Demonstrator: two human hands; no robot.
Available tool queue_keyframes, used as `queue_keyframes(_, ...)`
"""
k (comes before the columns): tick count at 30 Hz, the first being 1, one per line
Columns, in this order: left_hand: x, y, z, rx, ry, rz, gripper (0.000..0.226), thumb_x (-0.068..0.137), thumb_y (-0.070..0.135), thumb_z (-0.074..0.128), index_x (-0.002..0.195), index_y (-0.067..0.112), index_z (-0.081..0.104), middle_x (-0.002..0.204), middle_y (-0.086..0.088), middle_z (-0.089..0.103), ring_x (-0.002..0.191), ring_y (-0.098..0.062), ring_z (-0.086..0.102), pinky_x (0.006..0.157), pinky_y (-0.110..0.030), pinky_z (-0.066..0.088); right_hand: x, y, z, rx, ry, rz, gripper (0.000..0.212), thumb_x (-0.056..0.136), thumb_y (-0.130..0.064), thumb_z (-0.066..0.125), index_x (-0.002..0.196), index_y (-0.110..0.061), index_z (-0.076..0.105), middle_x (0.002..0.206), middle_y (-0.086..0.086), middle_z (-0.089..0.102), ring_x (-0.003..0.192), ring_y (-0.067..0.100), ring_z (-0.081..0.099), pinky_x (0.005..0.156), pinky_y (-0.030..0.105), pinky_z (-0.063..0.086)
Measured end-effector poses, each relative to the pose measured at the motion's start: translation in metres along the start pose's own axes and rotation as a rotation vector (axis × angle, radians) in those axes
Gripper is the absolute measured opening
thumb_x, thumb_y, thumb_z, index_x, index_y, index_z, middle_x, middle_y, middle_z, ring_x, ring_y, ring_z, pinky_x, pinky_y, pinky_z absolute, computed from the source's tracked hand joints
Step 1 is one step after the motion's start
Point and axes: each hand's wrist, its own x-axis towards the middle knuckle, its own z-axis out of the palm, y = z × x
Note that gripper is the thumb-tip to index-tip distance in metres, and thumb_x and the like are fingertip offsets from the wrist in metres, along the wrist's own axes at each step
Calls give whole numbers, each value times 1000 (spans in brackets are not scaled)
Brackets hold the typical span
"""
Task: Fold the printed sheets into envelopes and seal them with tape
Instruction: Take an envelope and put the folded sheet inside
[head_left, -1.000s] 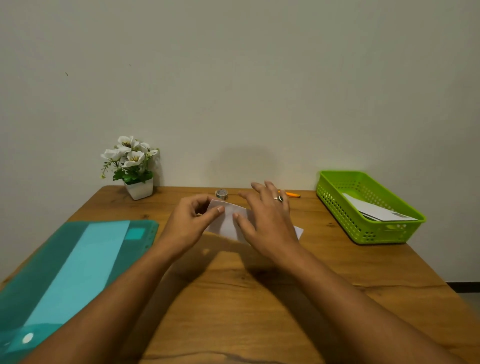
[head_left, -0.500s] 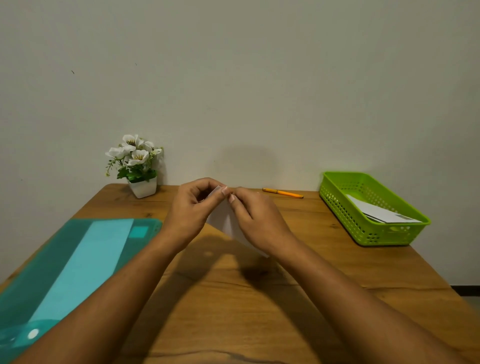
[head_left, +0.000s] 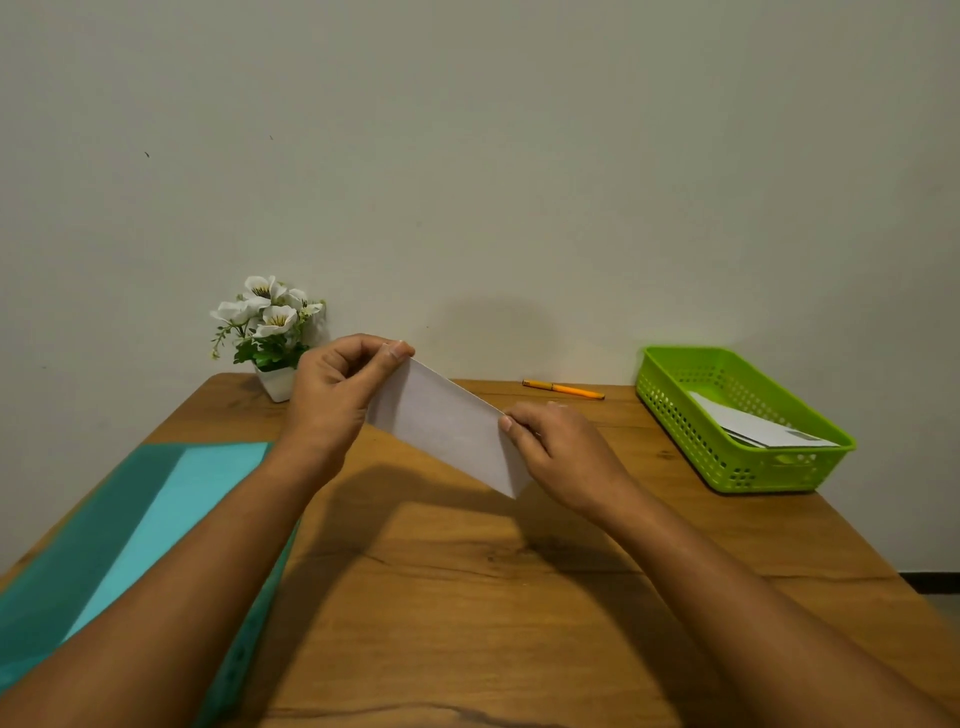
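Head view: the folded sheet (head_left: 447, 426) is up in the air over the middle of the tabletop (head_left: 467, 597), not touching it, stretched btw both hands. It slants: L end high toward the back edge, R end lower and nearer the person. The plain white side faces the camera; no print readable.

L hand (head_left: 332, 395) pinches the sheet's upper-left end, thumb on the near face, fingers curled behind. R hand (head_left: 561, 452) pinches the lower-right end the same way, thumb tip on the near face right at the top edge.

Other things: flower pot (head_left: 275, 332) at the back-left corner, orange pen (head_left: 563, 389) along the back edge right of centre, green basket (head_left: 753, 467) by the right edge near the back, w/ finished envelopes (head_left: 758, 428) lying inside. Teal folder (head_left: 130, 519) covers the front-left part. No tape roll shows; may be hidden behind the hands, can't tell.

Step in hand, prob.: pulling the fold taut to check and sharpen it before sealing. To do it well:
- Pull evenly w/ both pinches, no twist, so layers don't slide apart.
- Check that the long edges line up end to end; if off, refold now.
- Lay it flat near the centre, flap side up, and press the crease down before taping.
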Motion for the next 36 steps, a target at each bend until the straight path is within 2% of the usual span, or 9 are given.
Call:
queue_keyframes(3, 2, -5, -3, -14, 27, -36, 10, 88, 28, 74, 86, 20, 78, 91, -3, 75, 89, -10, 63, 79, -25, 51, -8, 14, -2, -9, -8, 57, 41, 108, -27, 49, 68, -40, 45, 66, -14, 51, 66, 4, 49, 59, 30, 30)
queue_keyframes(7, 1, -15, -6, -26, 73, -88, 11, 93, 28, 72, 86, 25, 80, 96, -2, 76, 94, -10, 63, 85, -30, 49, -13, 36, -3, 144, 58, 116, 26, 103, -32, 51, 87, -25, 70, 80, -9, 69, 77, 11, 63, 68, 40, 48)
queue_keyframes(10, -1, -22, -6, -14, 98, -124, 16, 97, 28, 67, 88, 24, 79, 94, 8, 77, 92, -4, 64, 84, -29, 49, -11, 39, -8, 396, 167, 185, 20, 102, -20, 63, 88, -20, 77, 84, -4, 76, 79, 10, 68, 70, 36, 52)
queue_keyframes(14, -6, -31, -12, 56, 50, -164, 22, 103, 25, 58, 94, 29, 78, 95, 8, 77, 99, -18, 69, 84, -35, 56, -4, 37, -23, 625, 361, 226, 17, 90, -6, 78, 78, -18, 77, 75, -5, 76, 70, 4, 66, 67, 23, 51)
queue_keyframes(19, -1, -33, -11, 651, 18, 85, 44, 98, 40, 64, 138, 25, 60, 125, 4, 63, 110, -16, 59, 89, -46, 56, 8, 23, -37, 452, 396, 120, 14, 92, -12, 77, 84, -23, 77, 80, -7, 76, 76, 4, 69, 71, 23, 53)
queue_keyframes(25, 5, 5, 19, 1027, 66, 324, 75, 87, 59, 67, 150, 24, 45, 150, -4, 41, 135, -29, 36, 104, -50, 38, 20, -8, -51, 81, 366, -56, 15, 101, -24, 65, 97, -21, 79, 90, -12, 77, 84, 5, 68, 71, 26, 48)
queue_keyframes(30, 5, 18, 40, 863, -153, 474, 33, 91, 53, 66, 116, 33, 72, 111, 16, 65, 106, -6, 49, 86, -40, 45, 29, -27, -49, -60, 296, -169, 15, 99, -31, 67, 99, -22, 79, 90, -13, 76, 82, 6, 66, 93, 40, 50)
queue_keyframes(33, 5, 19, 45, 771, -218, 459, 19, 94, 42, 68, 103, 29, 77, 93, 20, 68, 78, 3, 51, 66, -21, 38, 31, -32, -50, 24, 285, -169, 12, 95, -34, 72, 94, -24, 79, 86, -15, 75, 83, 4, 68, 89, 38, 53)
queue_keyframes(36, 4, 18, 43, 569, -202, 358, 9, 93, 32, 73, 98, 27, 79, 89, 17, 72, 72, -6, 62, 61, -26, 49, 32, -31, -52, 179, 353, -89, 8, 92, -30, 77, 92, -22, 77, 86, -13, 74, 87, 3, 69, 79, 29, 56)
